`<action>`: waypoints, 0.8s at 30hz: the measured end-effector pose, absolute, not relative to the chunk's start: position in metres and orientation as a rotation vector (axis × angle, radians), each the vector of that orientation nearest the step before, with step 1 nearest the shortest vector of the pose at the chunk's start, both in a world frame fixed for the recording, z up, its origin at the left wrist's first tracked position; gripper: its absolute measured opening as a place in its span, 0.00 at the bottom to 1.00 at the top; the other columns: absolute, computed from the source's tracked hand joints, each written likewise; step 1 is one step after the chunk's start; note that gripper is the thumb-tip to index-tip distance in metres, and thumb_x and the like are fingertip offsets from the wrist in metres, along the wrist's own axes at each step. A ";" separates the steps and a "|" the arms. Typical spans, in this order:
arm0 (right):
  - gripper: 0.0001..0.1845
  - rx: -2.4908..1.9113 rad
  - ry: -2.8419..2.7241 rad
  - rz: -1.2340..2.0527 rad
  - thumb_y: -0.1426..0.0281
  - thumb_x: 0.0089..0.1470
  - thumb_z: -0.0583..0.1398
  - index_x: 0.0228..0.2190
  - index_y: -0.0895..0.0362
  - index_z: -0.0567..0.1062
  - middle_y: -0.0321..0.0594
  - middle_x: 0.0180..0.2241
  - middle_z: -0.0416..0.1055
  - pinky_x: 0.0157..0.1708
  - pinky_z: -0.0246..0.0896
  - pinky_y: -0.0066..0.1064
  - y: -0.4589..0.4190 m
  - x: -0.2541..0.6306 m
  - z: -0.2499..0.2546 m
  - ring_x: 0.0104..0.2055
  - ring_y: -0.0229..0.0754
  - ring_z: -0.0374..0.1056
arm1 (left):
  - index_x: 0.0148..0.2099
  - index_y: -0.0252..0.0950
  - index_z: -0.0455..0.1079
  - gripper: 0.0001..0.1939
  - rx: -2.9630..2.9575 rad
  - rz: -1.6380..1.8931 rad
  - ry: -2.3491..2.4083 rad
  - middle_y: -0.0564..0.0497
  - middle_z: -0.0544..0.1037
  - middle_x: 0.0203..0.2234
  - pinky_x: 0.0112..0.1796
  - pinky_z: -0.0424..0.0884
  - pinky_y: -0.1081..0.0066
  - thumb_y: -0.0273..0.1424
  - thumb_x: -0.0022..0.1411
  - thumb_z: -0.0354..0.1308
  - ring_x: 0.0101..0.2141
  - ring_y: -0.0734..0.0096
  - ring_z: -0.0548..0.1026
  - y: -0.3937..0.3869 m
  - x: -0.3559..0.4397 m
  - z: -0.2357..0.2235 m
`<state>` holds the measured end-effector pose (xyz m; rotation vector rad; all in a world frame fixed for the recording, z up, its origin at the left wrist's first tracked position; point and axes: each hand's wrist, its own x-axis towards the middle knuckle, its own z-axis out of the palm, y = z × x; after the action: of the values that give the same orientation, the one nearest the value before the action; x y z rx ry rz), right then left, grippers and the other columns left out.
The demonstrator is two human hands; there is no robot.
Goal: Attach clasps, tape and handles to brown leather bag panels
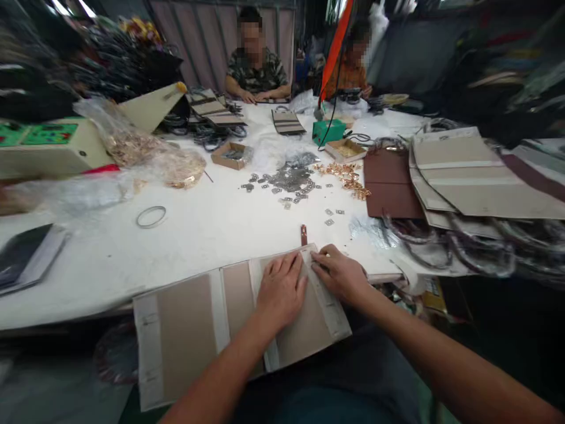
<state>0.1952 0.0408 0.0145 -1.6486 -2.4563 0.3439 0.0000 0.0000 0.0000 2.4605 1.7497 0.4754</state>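
A beige bag panel point(188, 330) with pale strips across it lies over the table's front edge, its near part reaching toward my lap. My left hand point(281, 291) rests flat on the panel's right half, fingers stretched forward. At the panel's far right corner is my right hand point(342, 272), its fingers bent and closed together. Whatever they pinch is too small or hidden to make out. Just beyond the panel's far edge, a short brown strap point(303, 234) with a metal piece sticks out on the white table point(212, 235).
Loose metal plates point(291, 176) and gold-coloured fittings point(348, 174) lie mid-table. Stacked bag panels point(485, 171) stand at right, a metal ring point(150, 217) and bagged parts point(145, 150) at left. A green box point(329, 131) sits farther back. Two people sit across the table.
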 end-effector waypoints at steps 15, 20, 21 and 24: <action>0.20 -1.572 -2.609 0.285 0.62 0.68 0.54 0.58 0.49 0.72 0.44 0.50 0.73 0.34 0.65 0.33 0.045 0.190 0.035 0.38 0.46 0.75 | 0.69 0.37 0.61 0.25 2.622 0.462 1.747 0.43 0.68 0.65 0.60 0.62 0.51 0.35 0.73 0.49 0.60 0.52 0.67 0.004 -0.001 -0.001; 0.16 -1.580 -2.371 0.409 0.59 0.63 0.61 0.50 0.45 0.80 0.38 0.45 0.78 0.43 0.66 0.31 0.081 0.223 0.038 0.43 0.44 0.75 | 0.69 0.35 0.62 0.25 2.620 0.488 1.753 0.43 0.68 0.65 0.60 0.61 0.52 0.35 0.73 0.49 0.61 0.52 0.66 0.004 -0.004 -0.002; 0.15 -1.665 -2.265 0.388 0.59 0.63 0.62 0.49 0.46 0.81 0.38 0.45 0.78 0.45 0.66 0.31 0.093 0.237 0.037 0.45 0.45 0.75 | 0.69 0.35 0.62 0.25 2.615 0.510 1.757 0.43 0.68 0.65 0.61 0.61 0.52 0.35 0.73 0.49 0.61 0.52 0.66 0.004 -0.004 -0.004; 0.16 -1.927 -2.050 0.294 0.60 0.59 0.64 0.46 0.50 0.83 0.43 0.48 0.79 0.49 0.65 0.34 0.126 0.279 0.033 0.48 0.49 0.75 | 0.69 0.36 0.62 0.26 2.599 0.569 1.756 0.44 0.69 0.65 0.61 0.60 0.52 0.35 0.72 0.51 0.61 0.53 0.66 0.005 -0.005 -0.007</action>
<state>0.2792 0.1263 0.0332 -1.9274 -2.0504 0.2939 -0.0050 0.0047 -0.0070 2.5987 1.7557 0.5694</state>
